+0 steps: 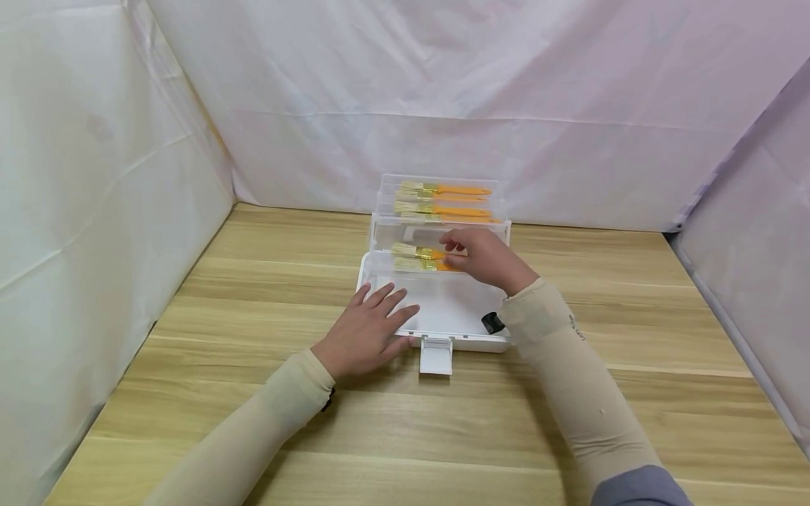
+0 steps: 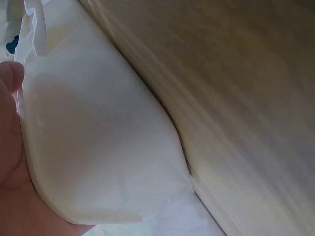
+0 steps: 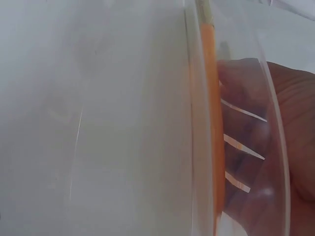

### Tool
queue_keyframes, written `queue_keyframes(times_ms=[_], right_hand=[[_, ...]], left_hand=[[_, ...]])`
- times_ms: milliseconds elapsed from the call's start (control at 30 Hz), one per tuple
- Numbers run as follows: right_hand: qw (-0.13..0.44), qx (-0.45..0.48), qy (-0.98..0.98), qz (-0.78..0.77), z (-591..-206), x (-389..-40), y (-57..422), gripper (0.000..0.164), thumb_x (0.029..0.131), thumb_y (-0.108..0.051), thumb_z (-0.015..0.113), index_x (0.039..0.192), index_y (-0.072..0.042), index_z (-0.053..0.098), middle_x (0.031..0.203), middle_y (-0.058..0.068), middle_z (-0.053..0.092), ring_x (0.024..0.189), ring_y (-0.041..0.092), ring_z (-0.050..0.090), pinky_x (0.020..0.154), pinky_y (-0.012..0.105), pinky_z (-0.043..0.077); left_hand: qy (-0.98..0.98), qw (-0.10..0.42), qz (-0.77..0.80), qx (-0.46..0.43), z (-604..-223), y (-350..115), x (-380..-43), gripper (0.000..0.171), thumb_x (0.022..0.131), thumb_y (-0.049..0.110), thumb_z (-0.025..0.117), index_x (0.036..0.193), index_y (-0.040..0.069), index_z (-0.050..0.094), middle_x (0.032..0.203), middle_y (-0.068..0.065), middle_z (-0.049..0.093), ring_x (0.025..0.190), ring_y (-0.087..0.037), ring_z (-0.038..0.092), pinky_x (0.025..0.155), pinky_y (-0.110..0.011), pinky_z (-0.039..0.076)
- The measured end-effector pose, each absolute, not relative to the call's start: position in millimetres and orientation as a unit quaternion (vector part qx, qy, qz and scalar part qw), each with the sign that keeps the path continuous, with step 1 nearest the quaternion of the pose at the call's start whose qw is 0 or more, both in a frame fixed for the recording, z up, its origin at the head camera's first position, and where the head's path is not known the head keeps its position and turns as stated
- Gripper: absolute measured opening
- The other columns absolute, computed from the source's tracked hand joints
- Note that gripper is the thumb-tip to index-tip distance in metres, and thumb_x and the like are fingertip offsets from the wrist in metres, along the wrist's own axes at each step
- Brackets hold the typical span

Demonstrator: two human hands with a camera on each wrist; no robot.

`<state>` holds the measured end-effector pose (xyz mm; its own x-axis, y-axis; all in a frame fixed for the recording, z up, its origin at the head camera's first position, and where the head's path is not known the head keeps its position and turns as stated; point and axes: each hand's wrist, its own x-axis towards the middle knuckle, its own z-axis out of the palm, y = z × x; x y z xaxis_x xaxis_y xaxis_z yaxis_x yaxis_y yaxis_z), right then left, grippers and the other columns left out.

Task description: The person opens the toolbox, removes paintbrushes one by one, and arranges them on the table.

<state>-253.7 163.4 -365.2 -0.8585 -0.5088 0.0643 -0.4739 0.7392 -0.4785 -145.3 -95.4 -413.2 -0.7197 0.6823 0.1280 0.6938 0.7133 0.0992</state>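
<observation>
A white hinged box (image 1: 443, 309) stands with its clear trays raised in steps at the back. My left hand (image 1: 367, 334) rests over its front left corner, fingers spread above the base. In the left wrist view, that palm lies against the box's white side wall (image 2: 98, 128). My right hand (image 1: 484, 258) is at the lower clear tray, thumb and fingers curled about the orange handle of a paintbrush (image 1: 411, 251). Through clear plastic, the right wrist view shows the handle (image 3: 211, 108) beside the fingers (image 3: 243, 128); the exact contact is blurred.
Several orange-handled paintbrushes (image 1: 462, 190) lie in the upper clear tray, bristles to the left. The latch (image 1: 436, 357) hangs from the box's front edge. A small black piece (image 1: 492, 322) shows beside the right sleeve. White cloth (image 1: 392, 84) encloses the wooden table (image 1: 253, 281).
</observation>
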Motion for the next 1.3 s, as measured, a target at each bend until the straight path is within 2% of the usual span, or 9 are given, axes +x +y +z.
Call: queue_keyframes(times_ms=[133, 400, 700, 967, 1300], right_hand=[[0.042, -0.255, 0.933, -0.252, -365.3, -253.7, 161.2, 0.031, 0.093, -0.017, 0.07, 0.122, -0.006, 0.067, 0.106, 0.004, 0.067, 0.097, 0.023, 0.06, 0.087, 0.042, 0.051], [0.074, -0.237, 0.927, -0.281, -365.6, -253.8, 158.8, 0.032, 0.095, -0.015, 0.066, 0.125, -0.005, 0.065, 0.102, 0.005, 0.064, 0.086, 0.023, 0.056, 0.076, 0.039, 0.05], [0.124, -0.212, 0.921, -0.302, -363.6, -257.3, 159.5, 0.028, 0.097, -0.013, 0.063, 0.125, -0.007, 0.064, 0.1, 0.007, 0.062, 0.084, 0.024, 0.055, 0.074, 0.037, 0.048], [0.123, -0.211, 0.921, -0.303, -364.2, -259.1, 158.5, 0.022, 0.097, -0.011, 0.061, 0.117, -0.006, 0.07, 0.103, 0.007, 0.065, 0.088, 0.024, 0.056, 0.077, 0.038, 0.049], [0.081, -0.244, 0.928, -0.271, -365.4, -257.2, 156.8, 0.016, 0.096, -0.008, 0.062, 0.107, -0.006, 0.073, 0.096, 0.006, 0.067, 0.083, 0.023, 0.056, 0.074, 0.038, 0.049]], left_hand=[[-0.925, 0.045, -0.068, -0.371, -413.1, -96.2, -145.4, 0.057, 0.102, 0.056, 0.04, 0.145, 0.021, 0.052, 0.15, -0.009, 0.046, 0.144, -0.032, 0.033, 0.114, -0.059, 0.019], [-0.928, 0.031, -0.063, -0.366, -413.2, -95.9, -145.5, 0.059, 0.102, 0.058, 0.036, 0.146, 0.022, 0.051, 0.151, -0.009, 0.045, 0.144, -0.031, 0.032, 0.115, -0.058, 0.019], [-0.926, 0.046, -0.066, -0.37, -413.8, -96.3, -145.5, 0.058, 0.102, 0.058, 0.038, 0.145, 0.022, 0.052, 0.15, -0.009, 0.047, 0.142, -0.031, 0.035, 0.114, -0.058, 0.02], [-0.927, 0.041, -0.066, -0.368, -410.9, -96.3, -144.4, 0.057, 0.102, 0.057, 0.039, 0.145, 0.021, 0.052, 0.15, -0.009, 0.047, 0.142, -0.031, 0.036, 0.114, -0.058, 0.019], [-0.928, 0.034, -0.062, -0.366, -410.8, -95.9, -144.3, 0.057, 0.102, 0.058, 0.038, 0.145, 0.022, 0.052, 0.151, -0.009, 0.046, 0.142, -0.031, 0.036, 0.115, -0.058, 0.02]])
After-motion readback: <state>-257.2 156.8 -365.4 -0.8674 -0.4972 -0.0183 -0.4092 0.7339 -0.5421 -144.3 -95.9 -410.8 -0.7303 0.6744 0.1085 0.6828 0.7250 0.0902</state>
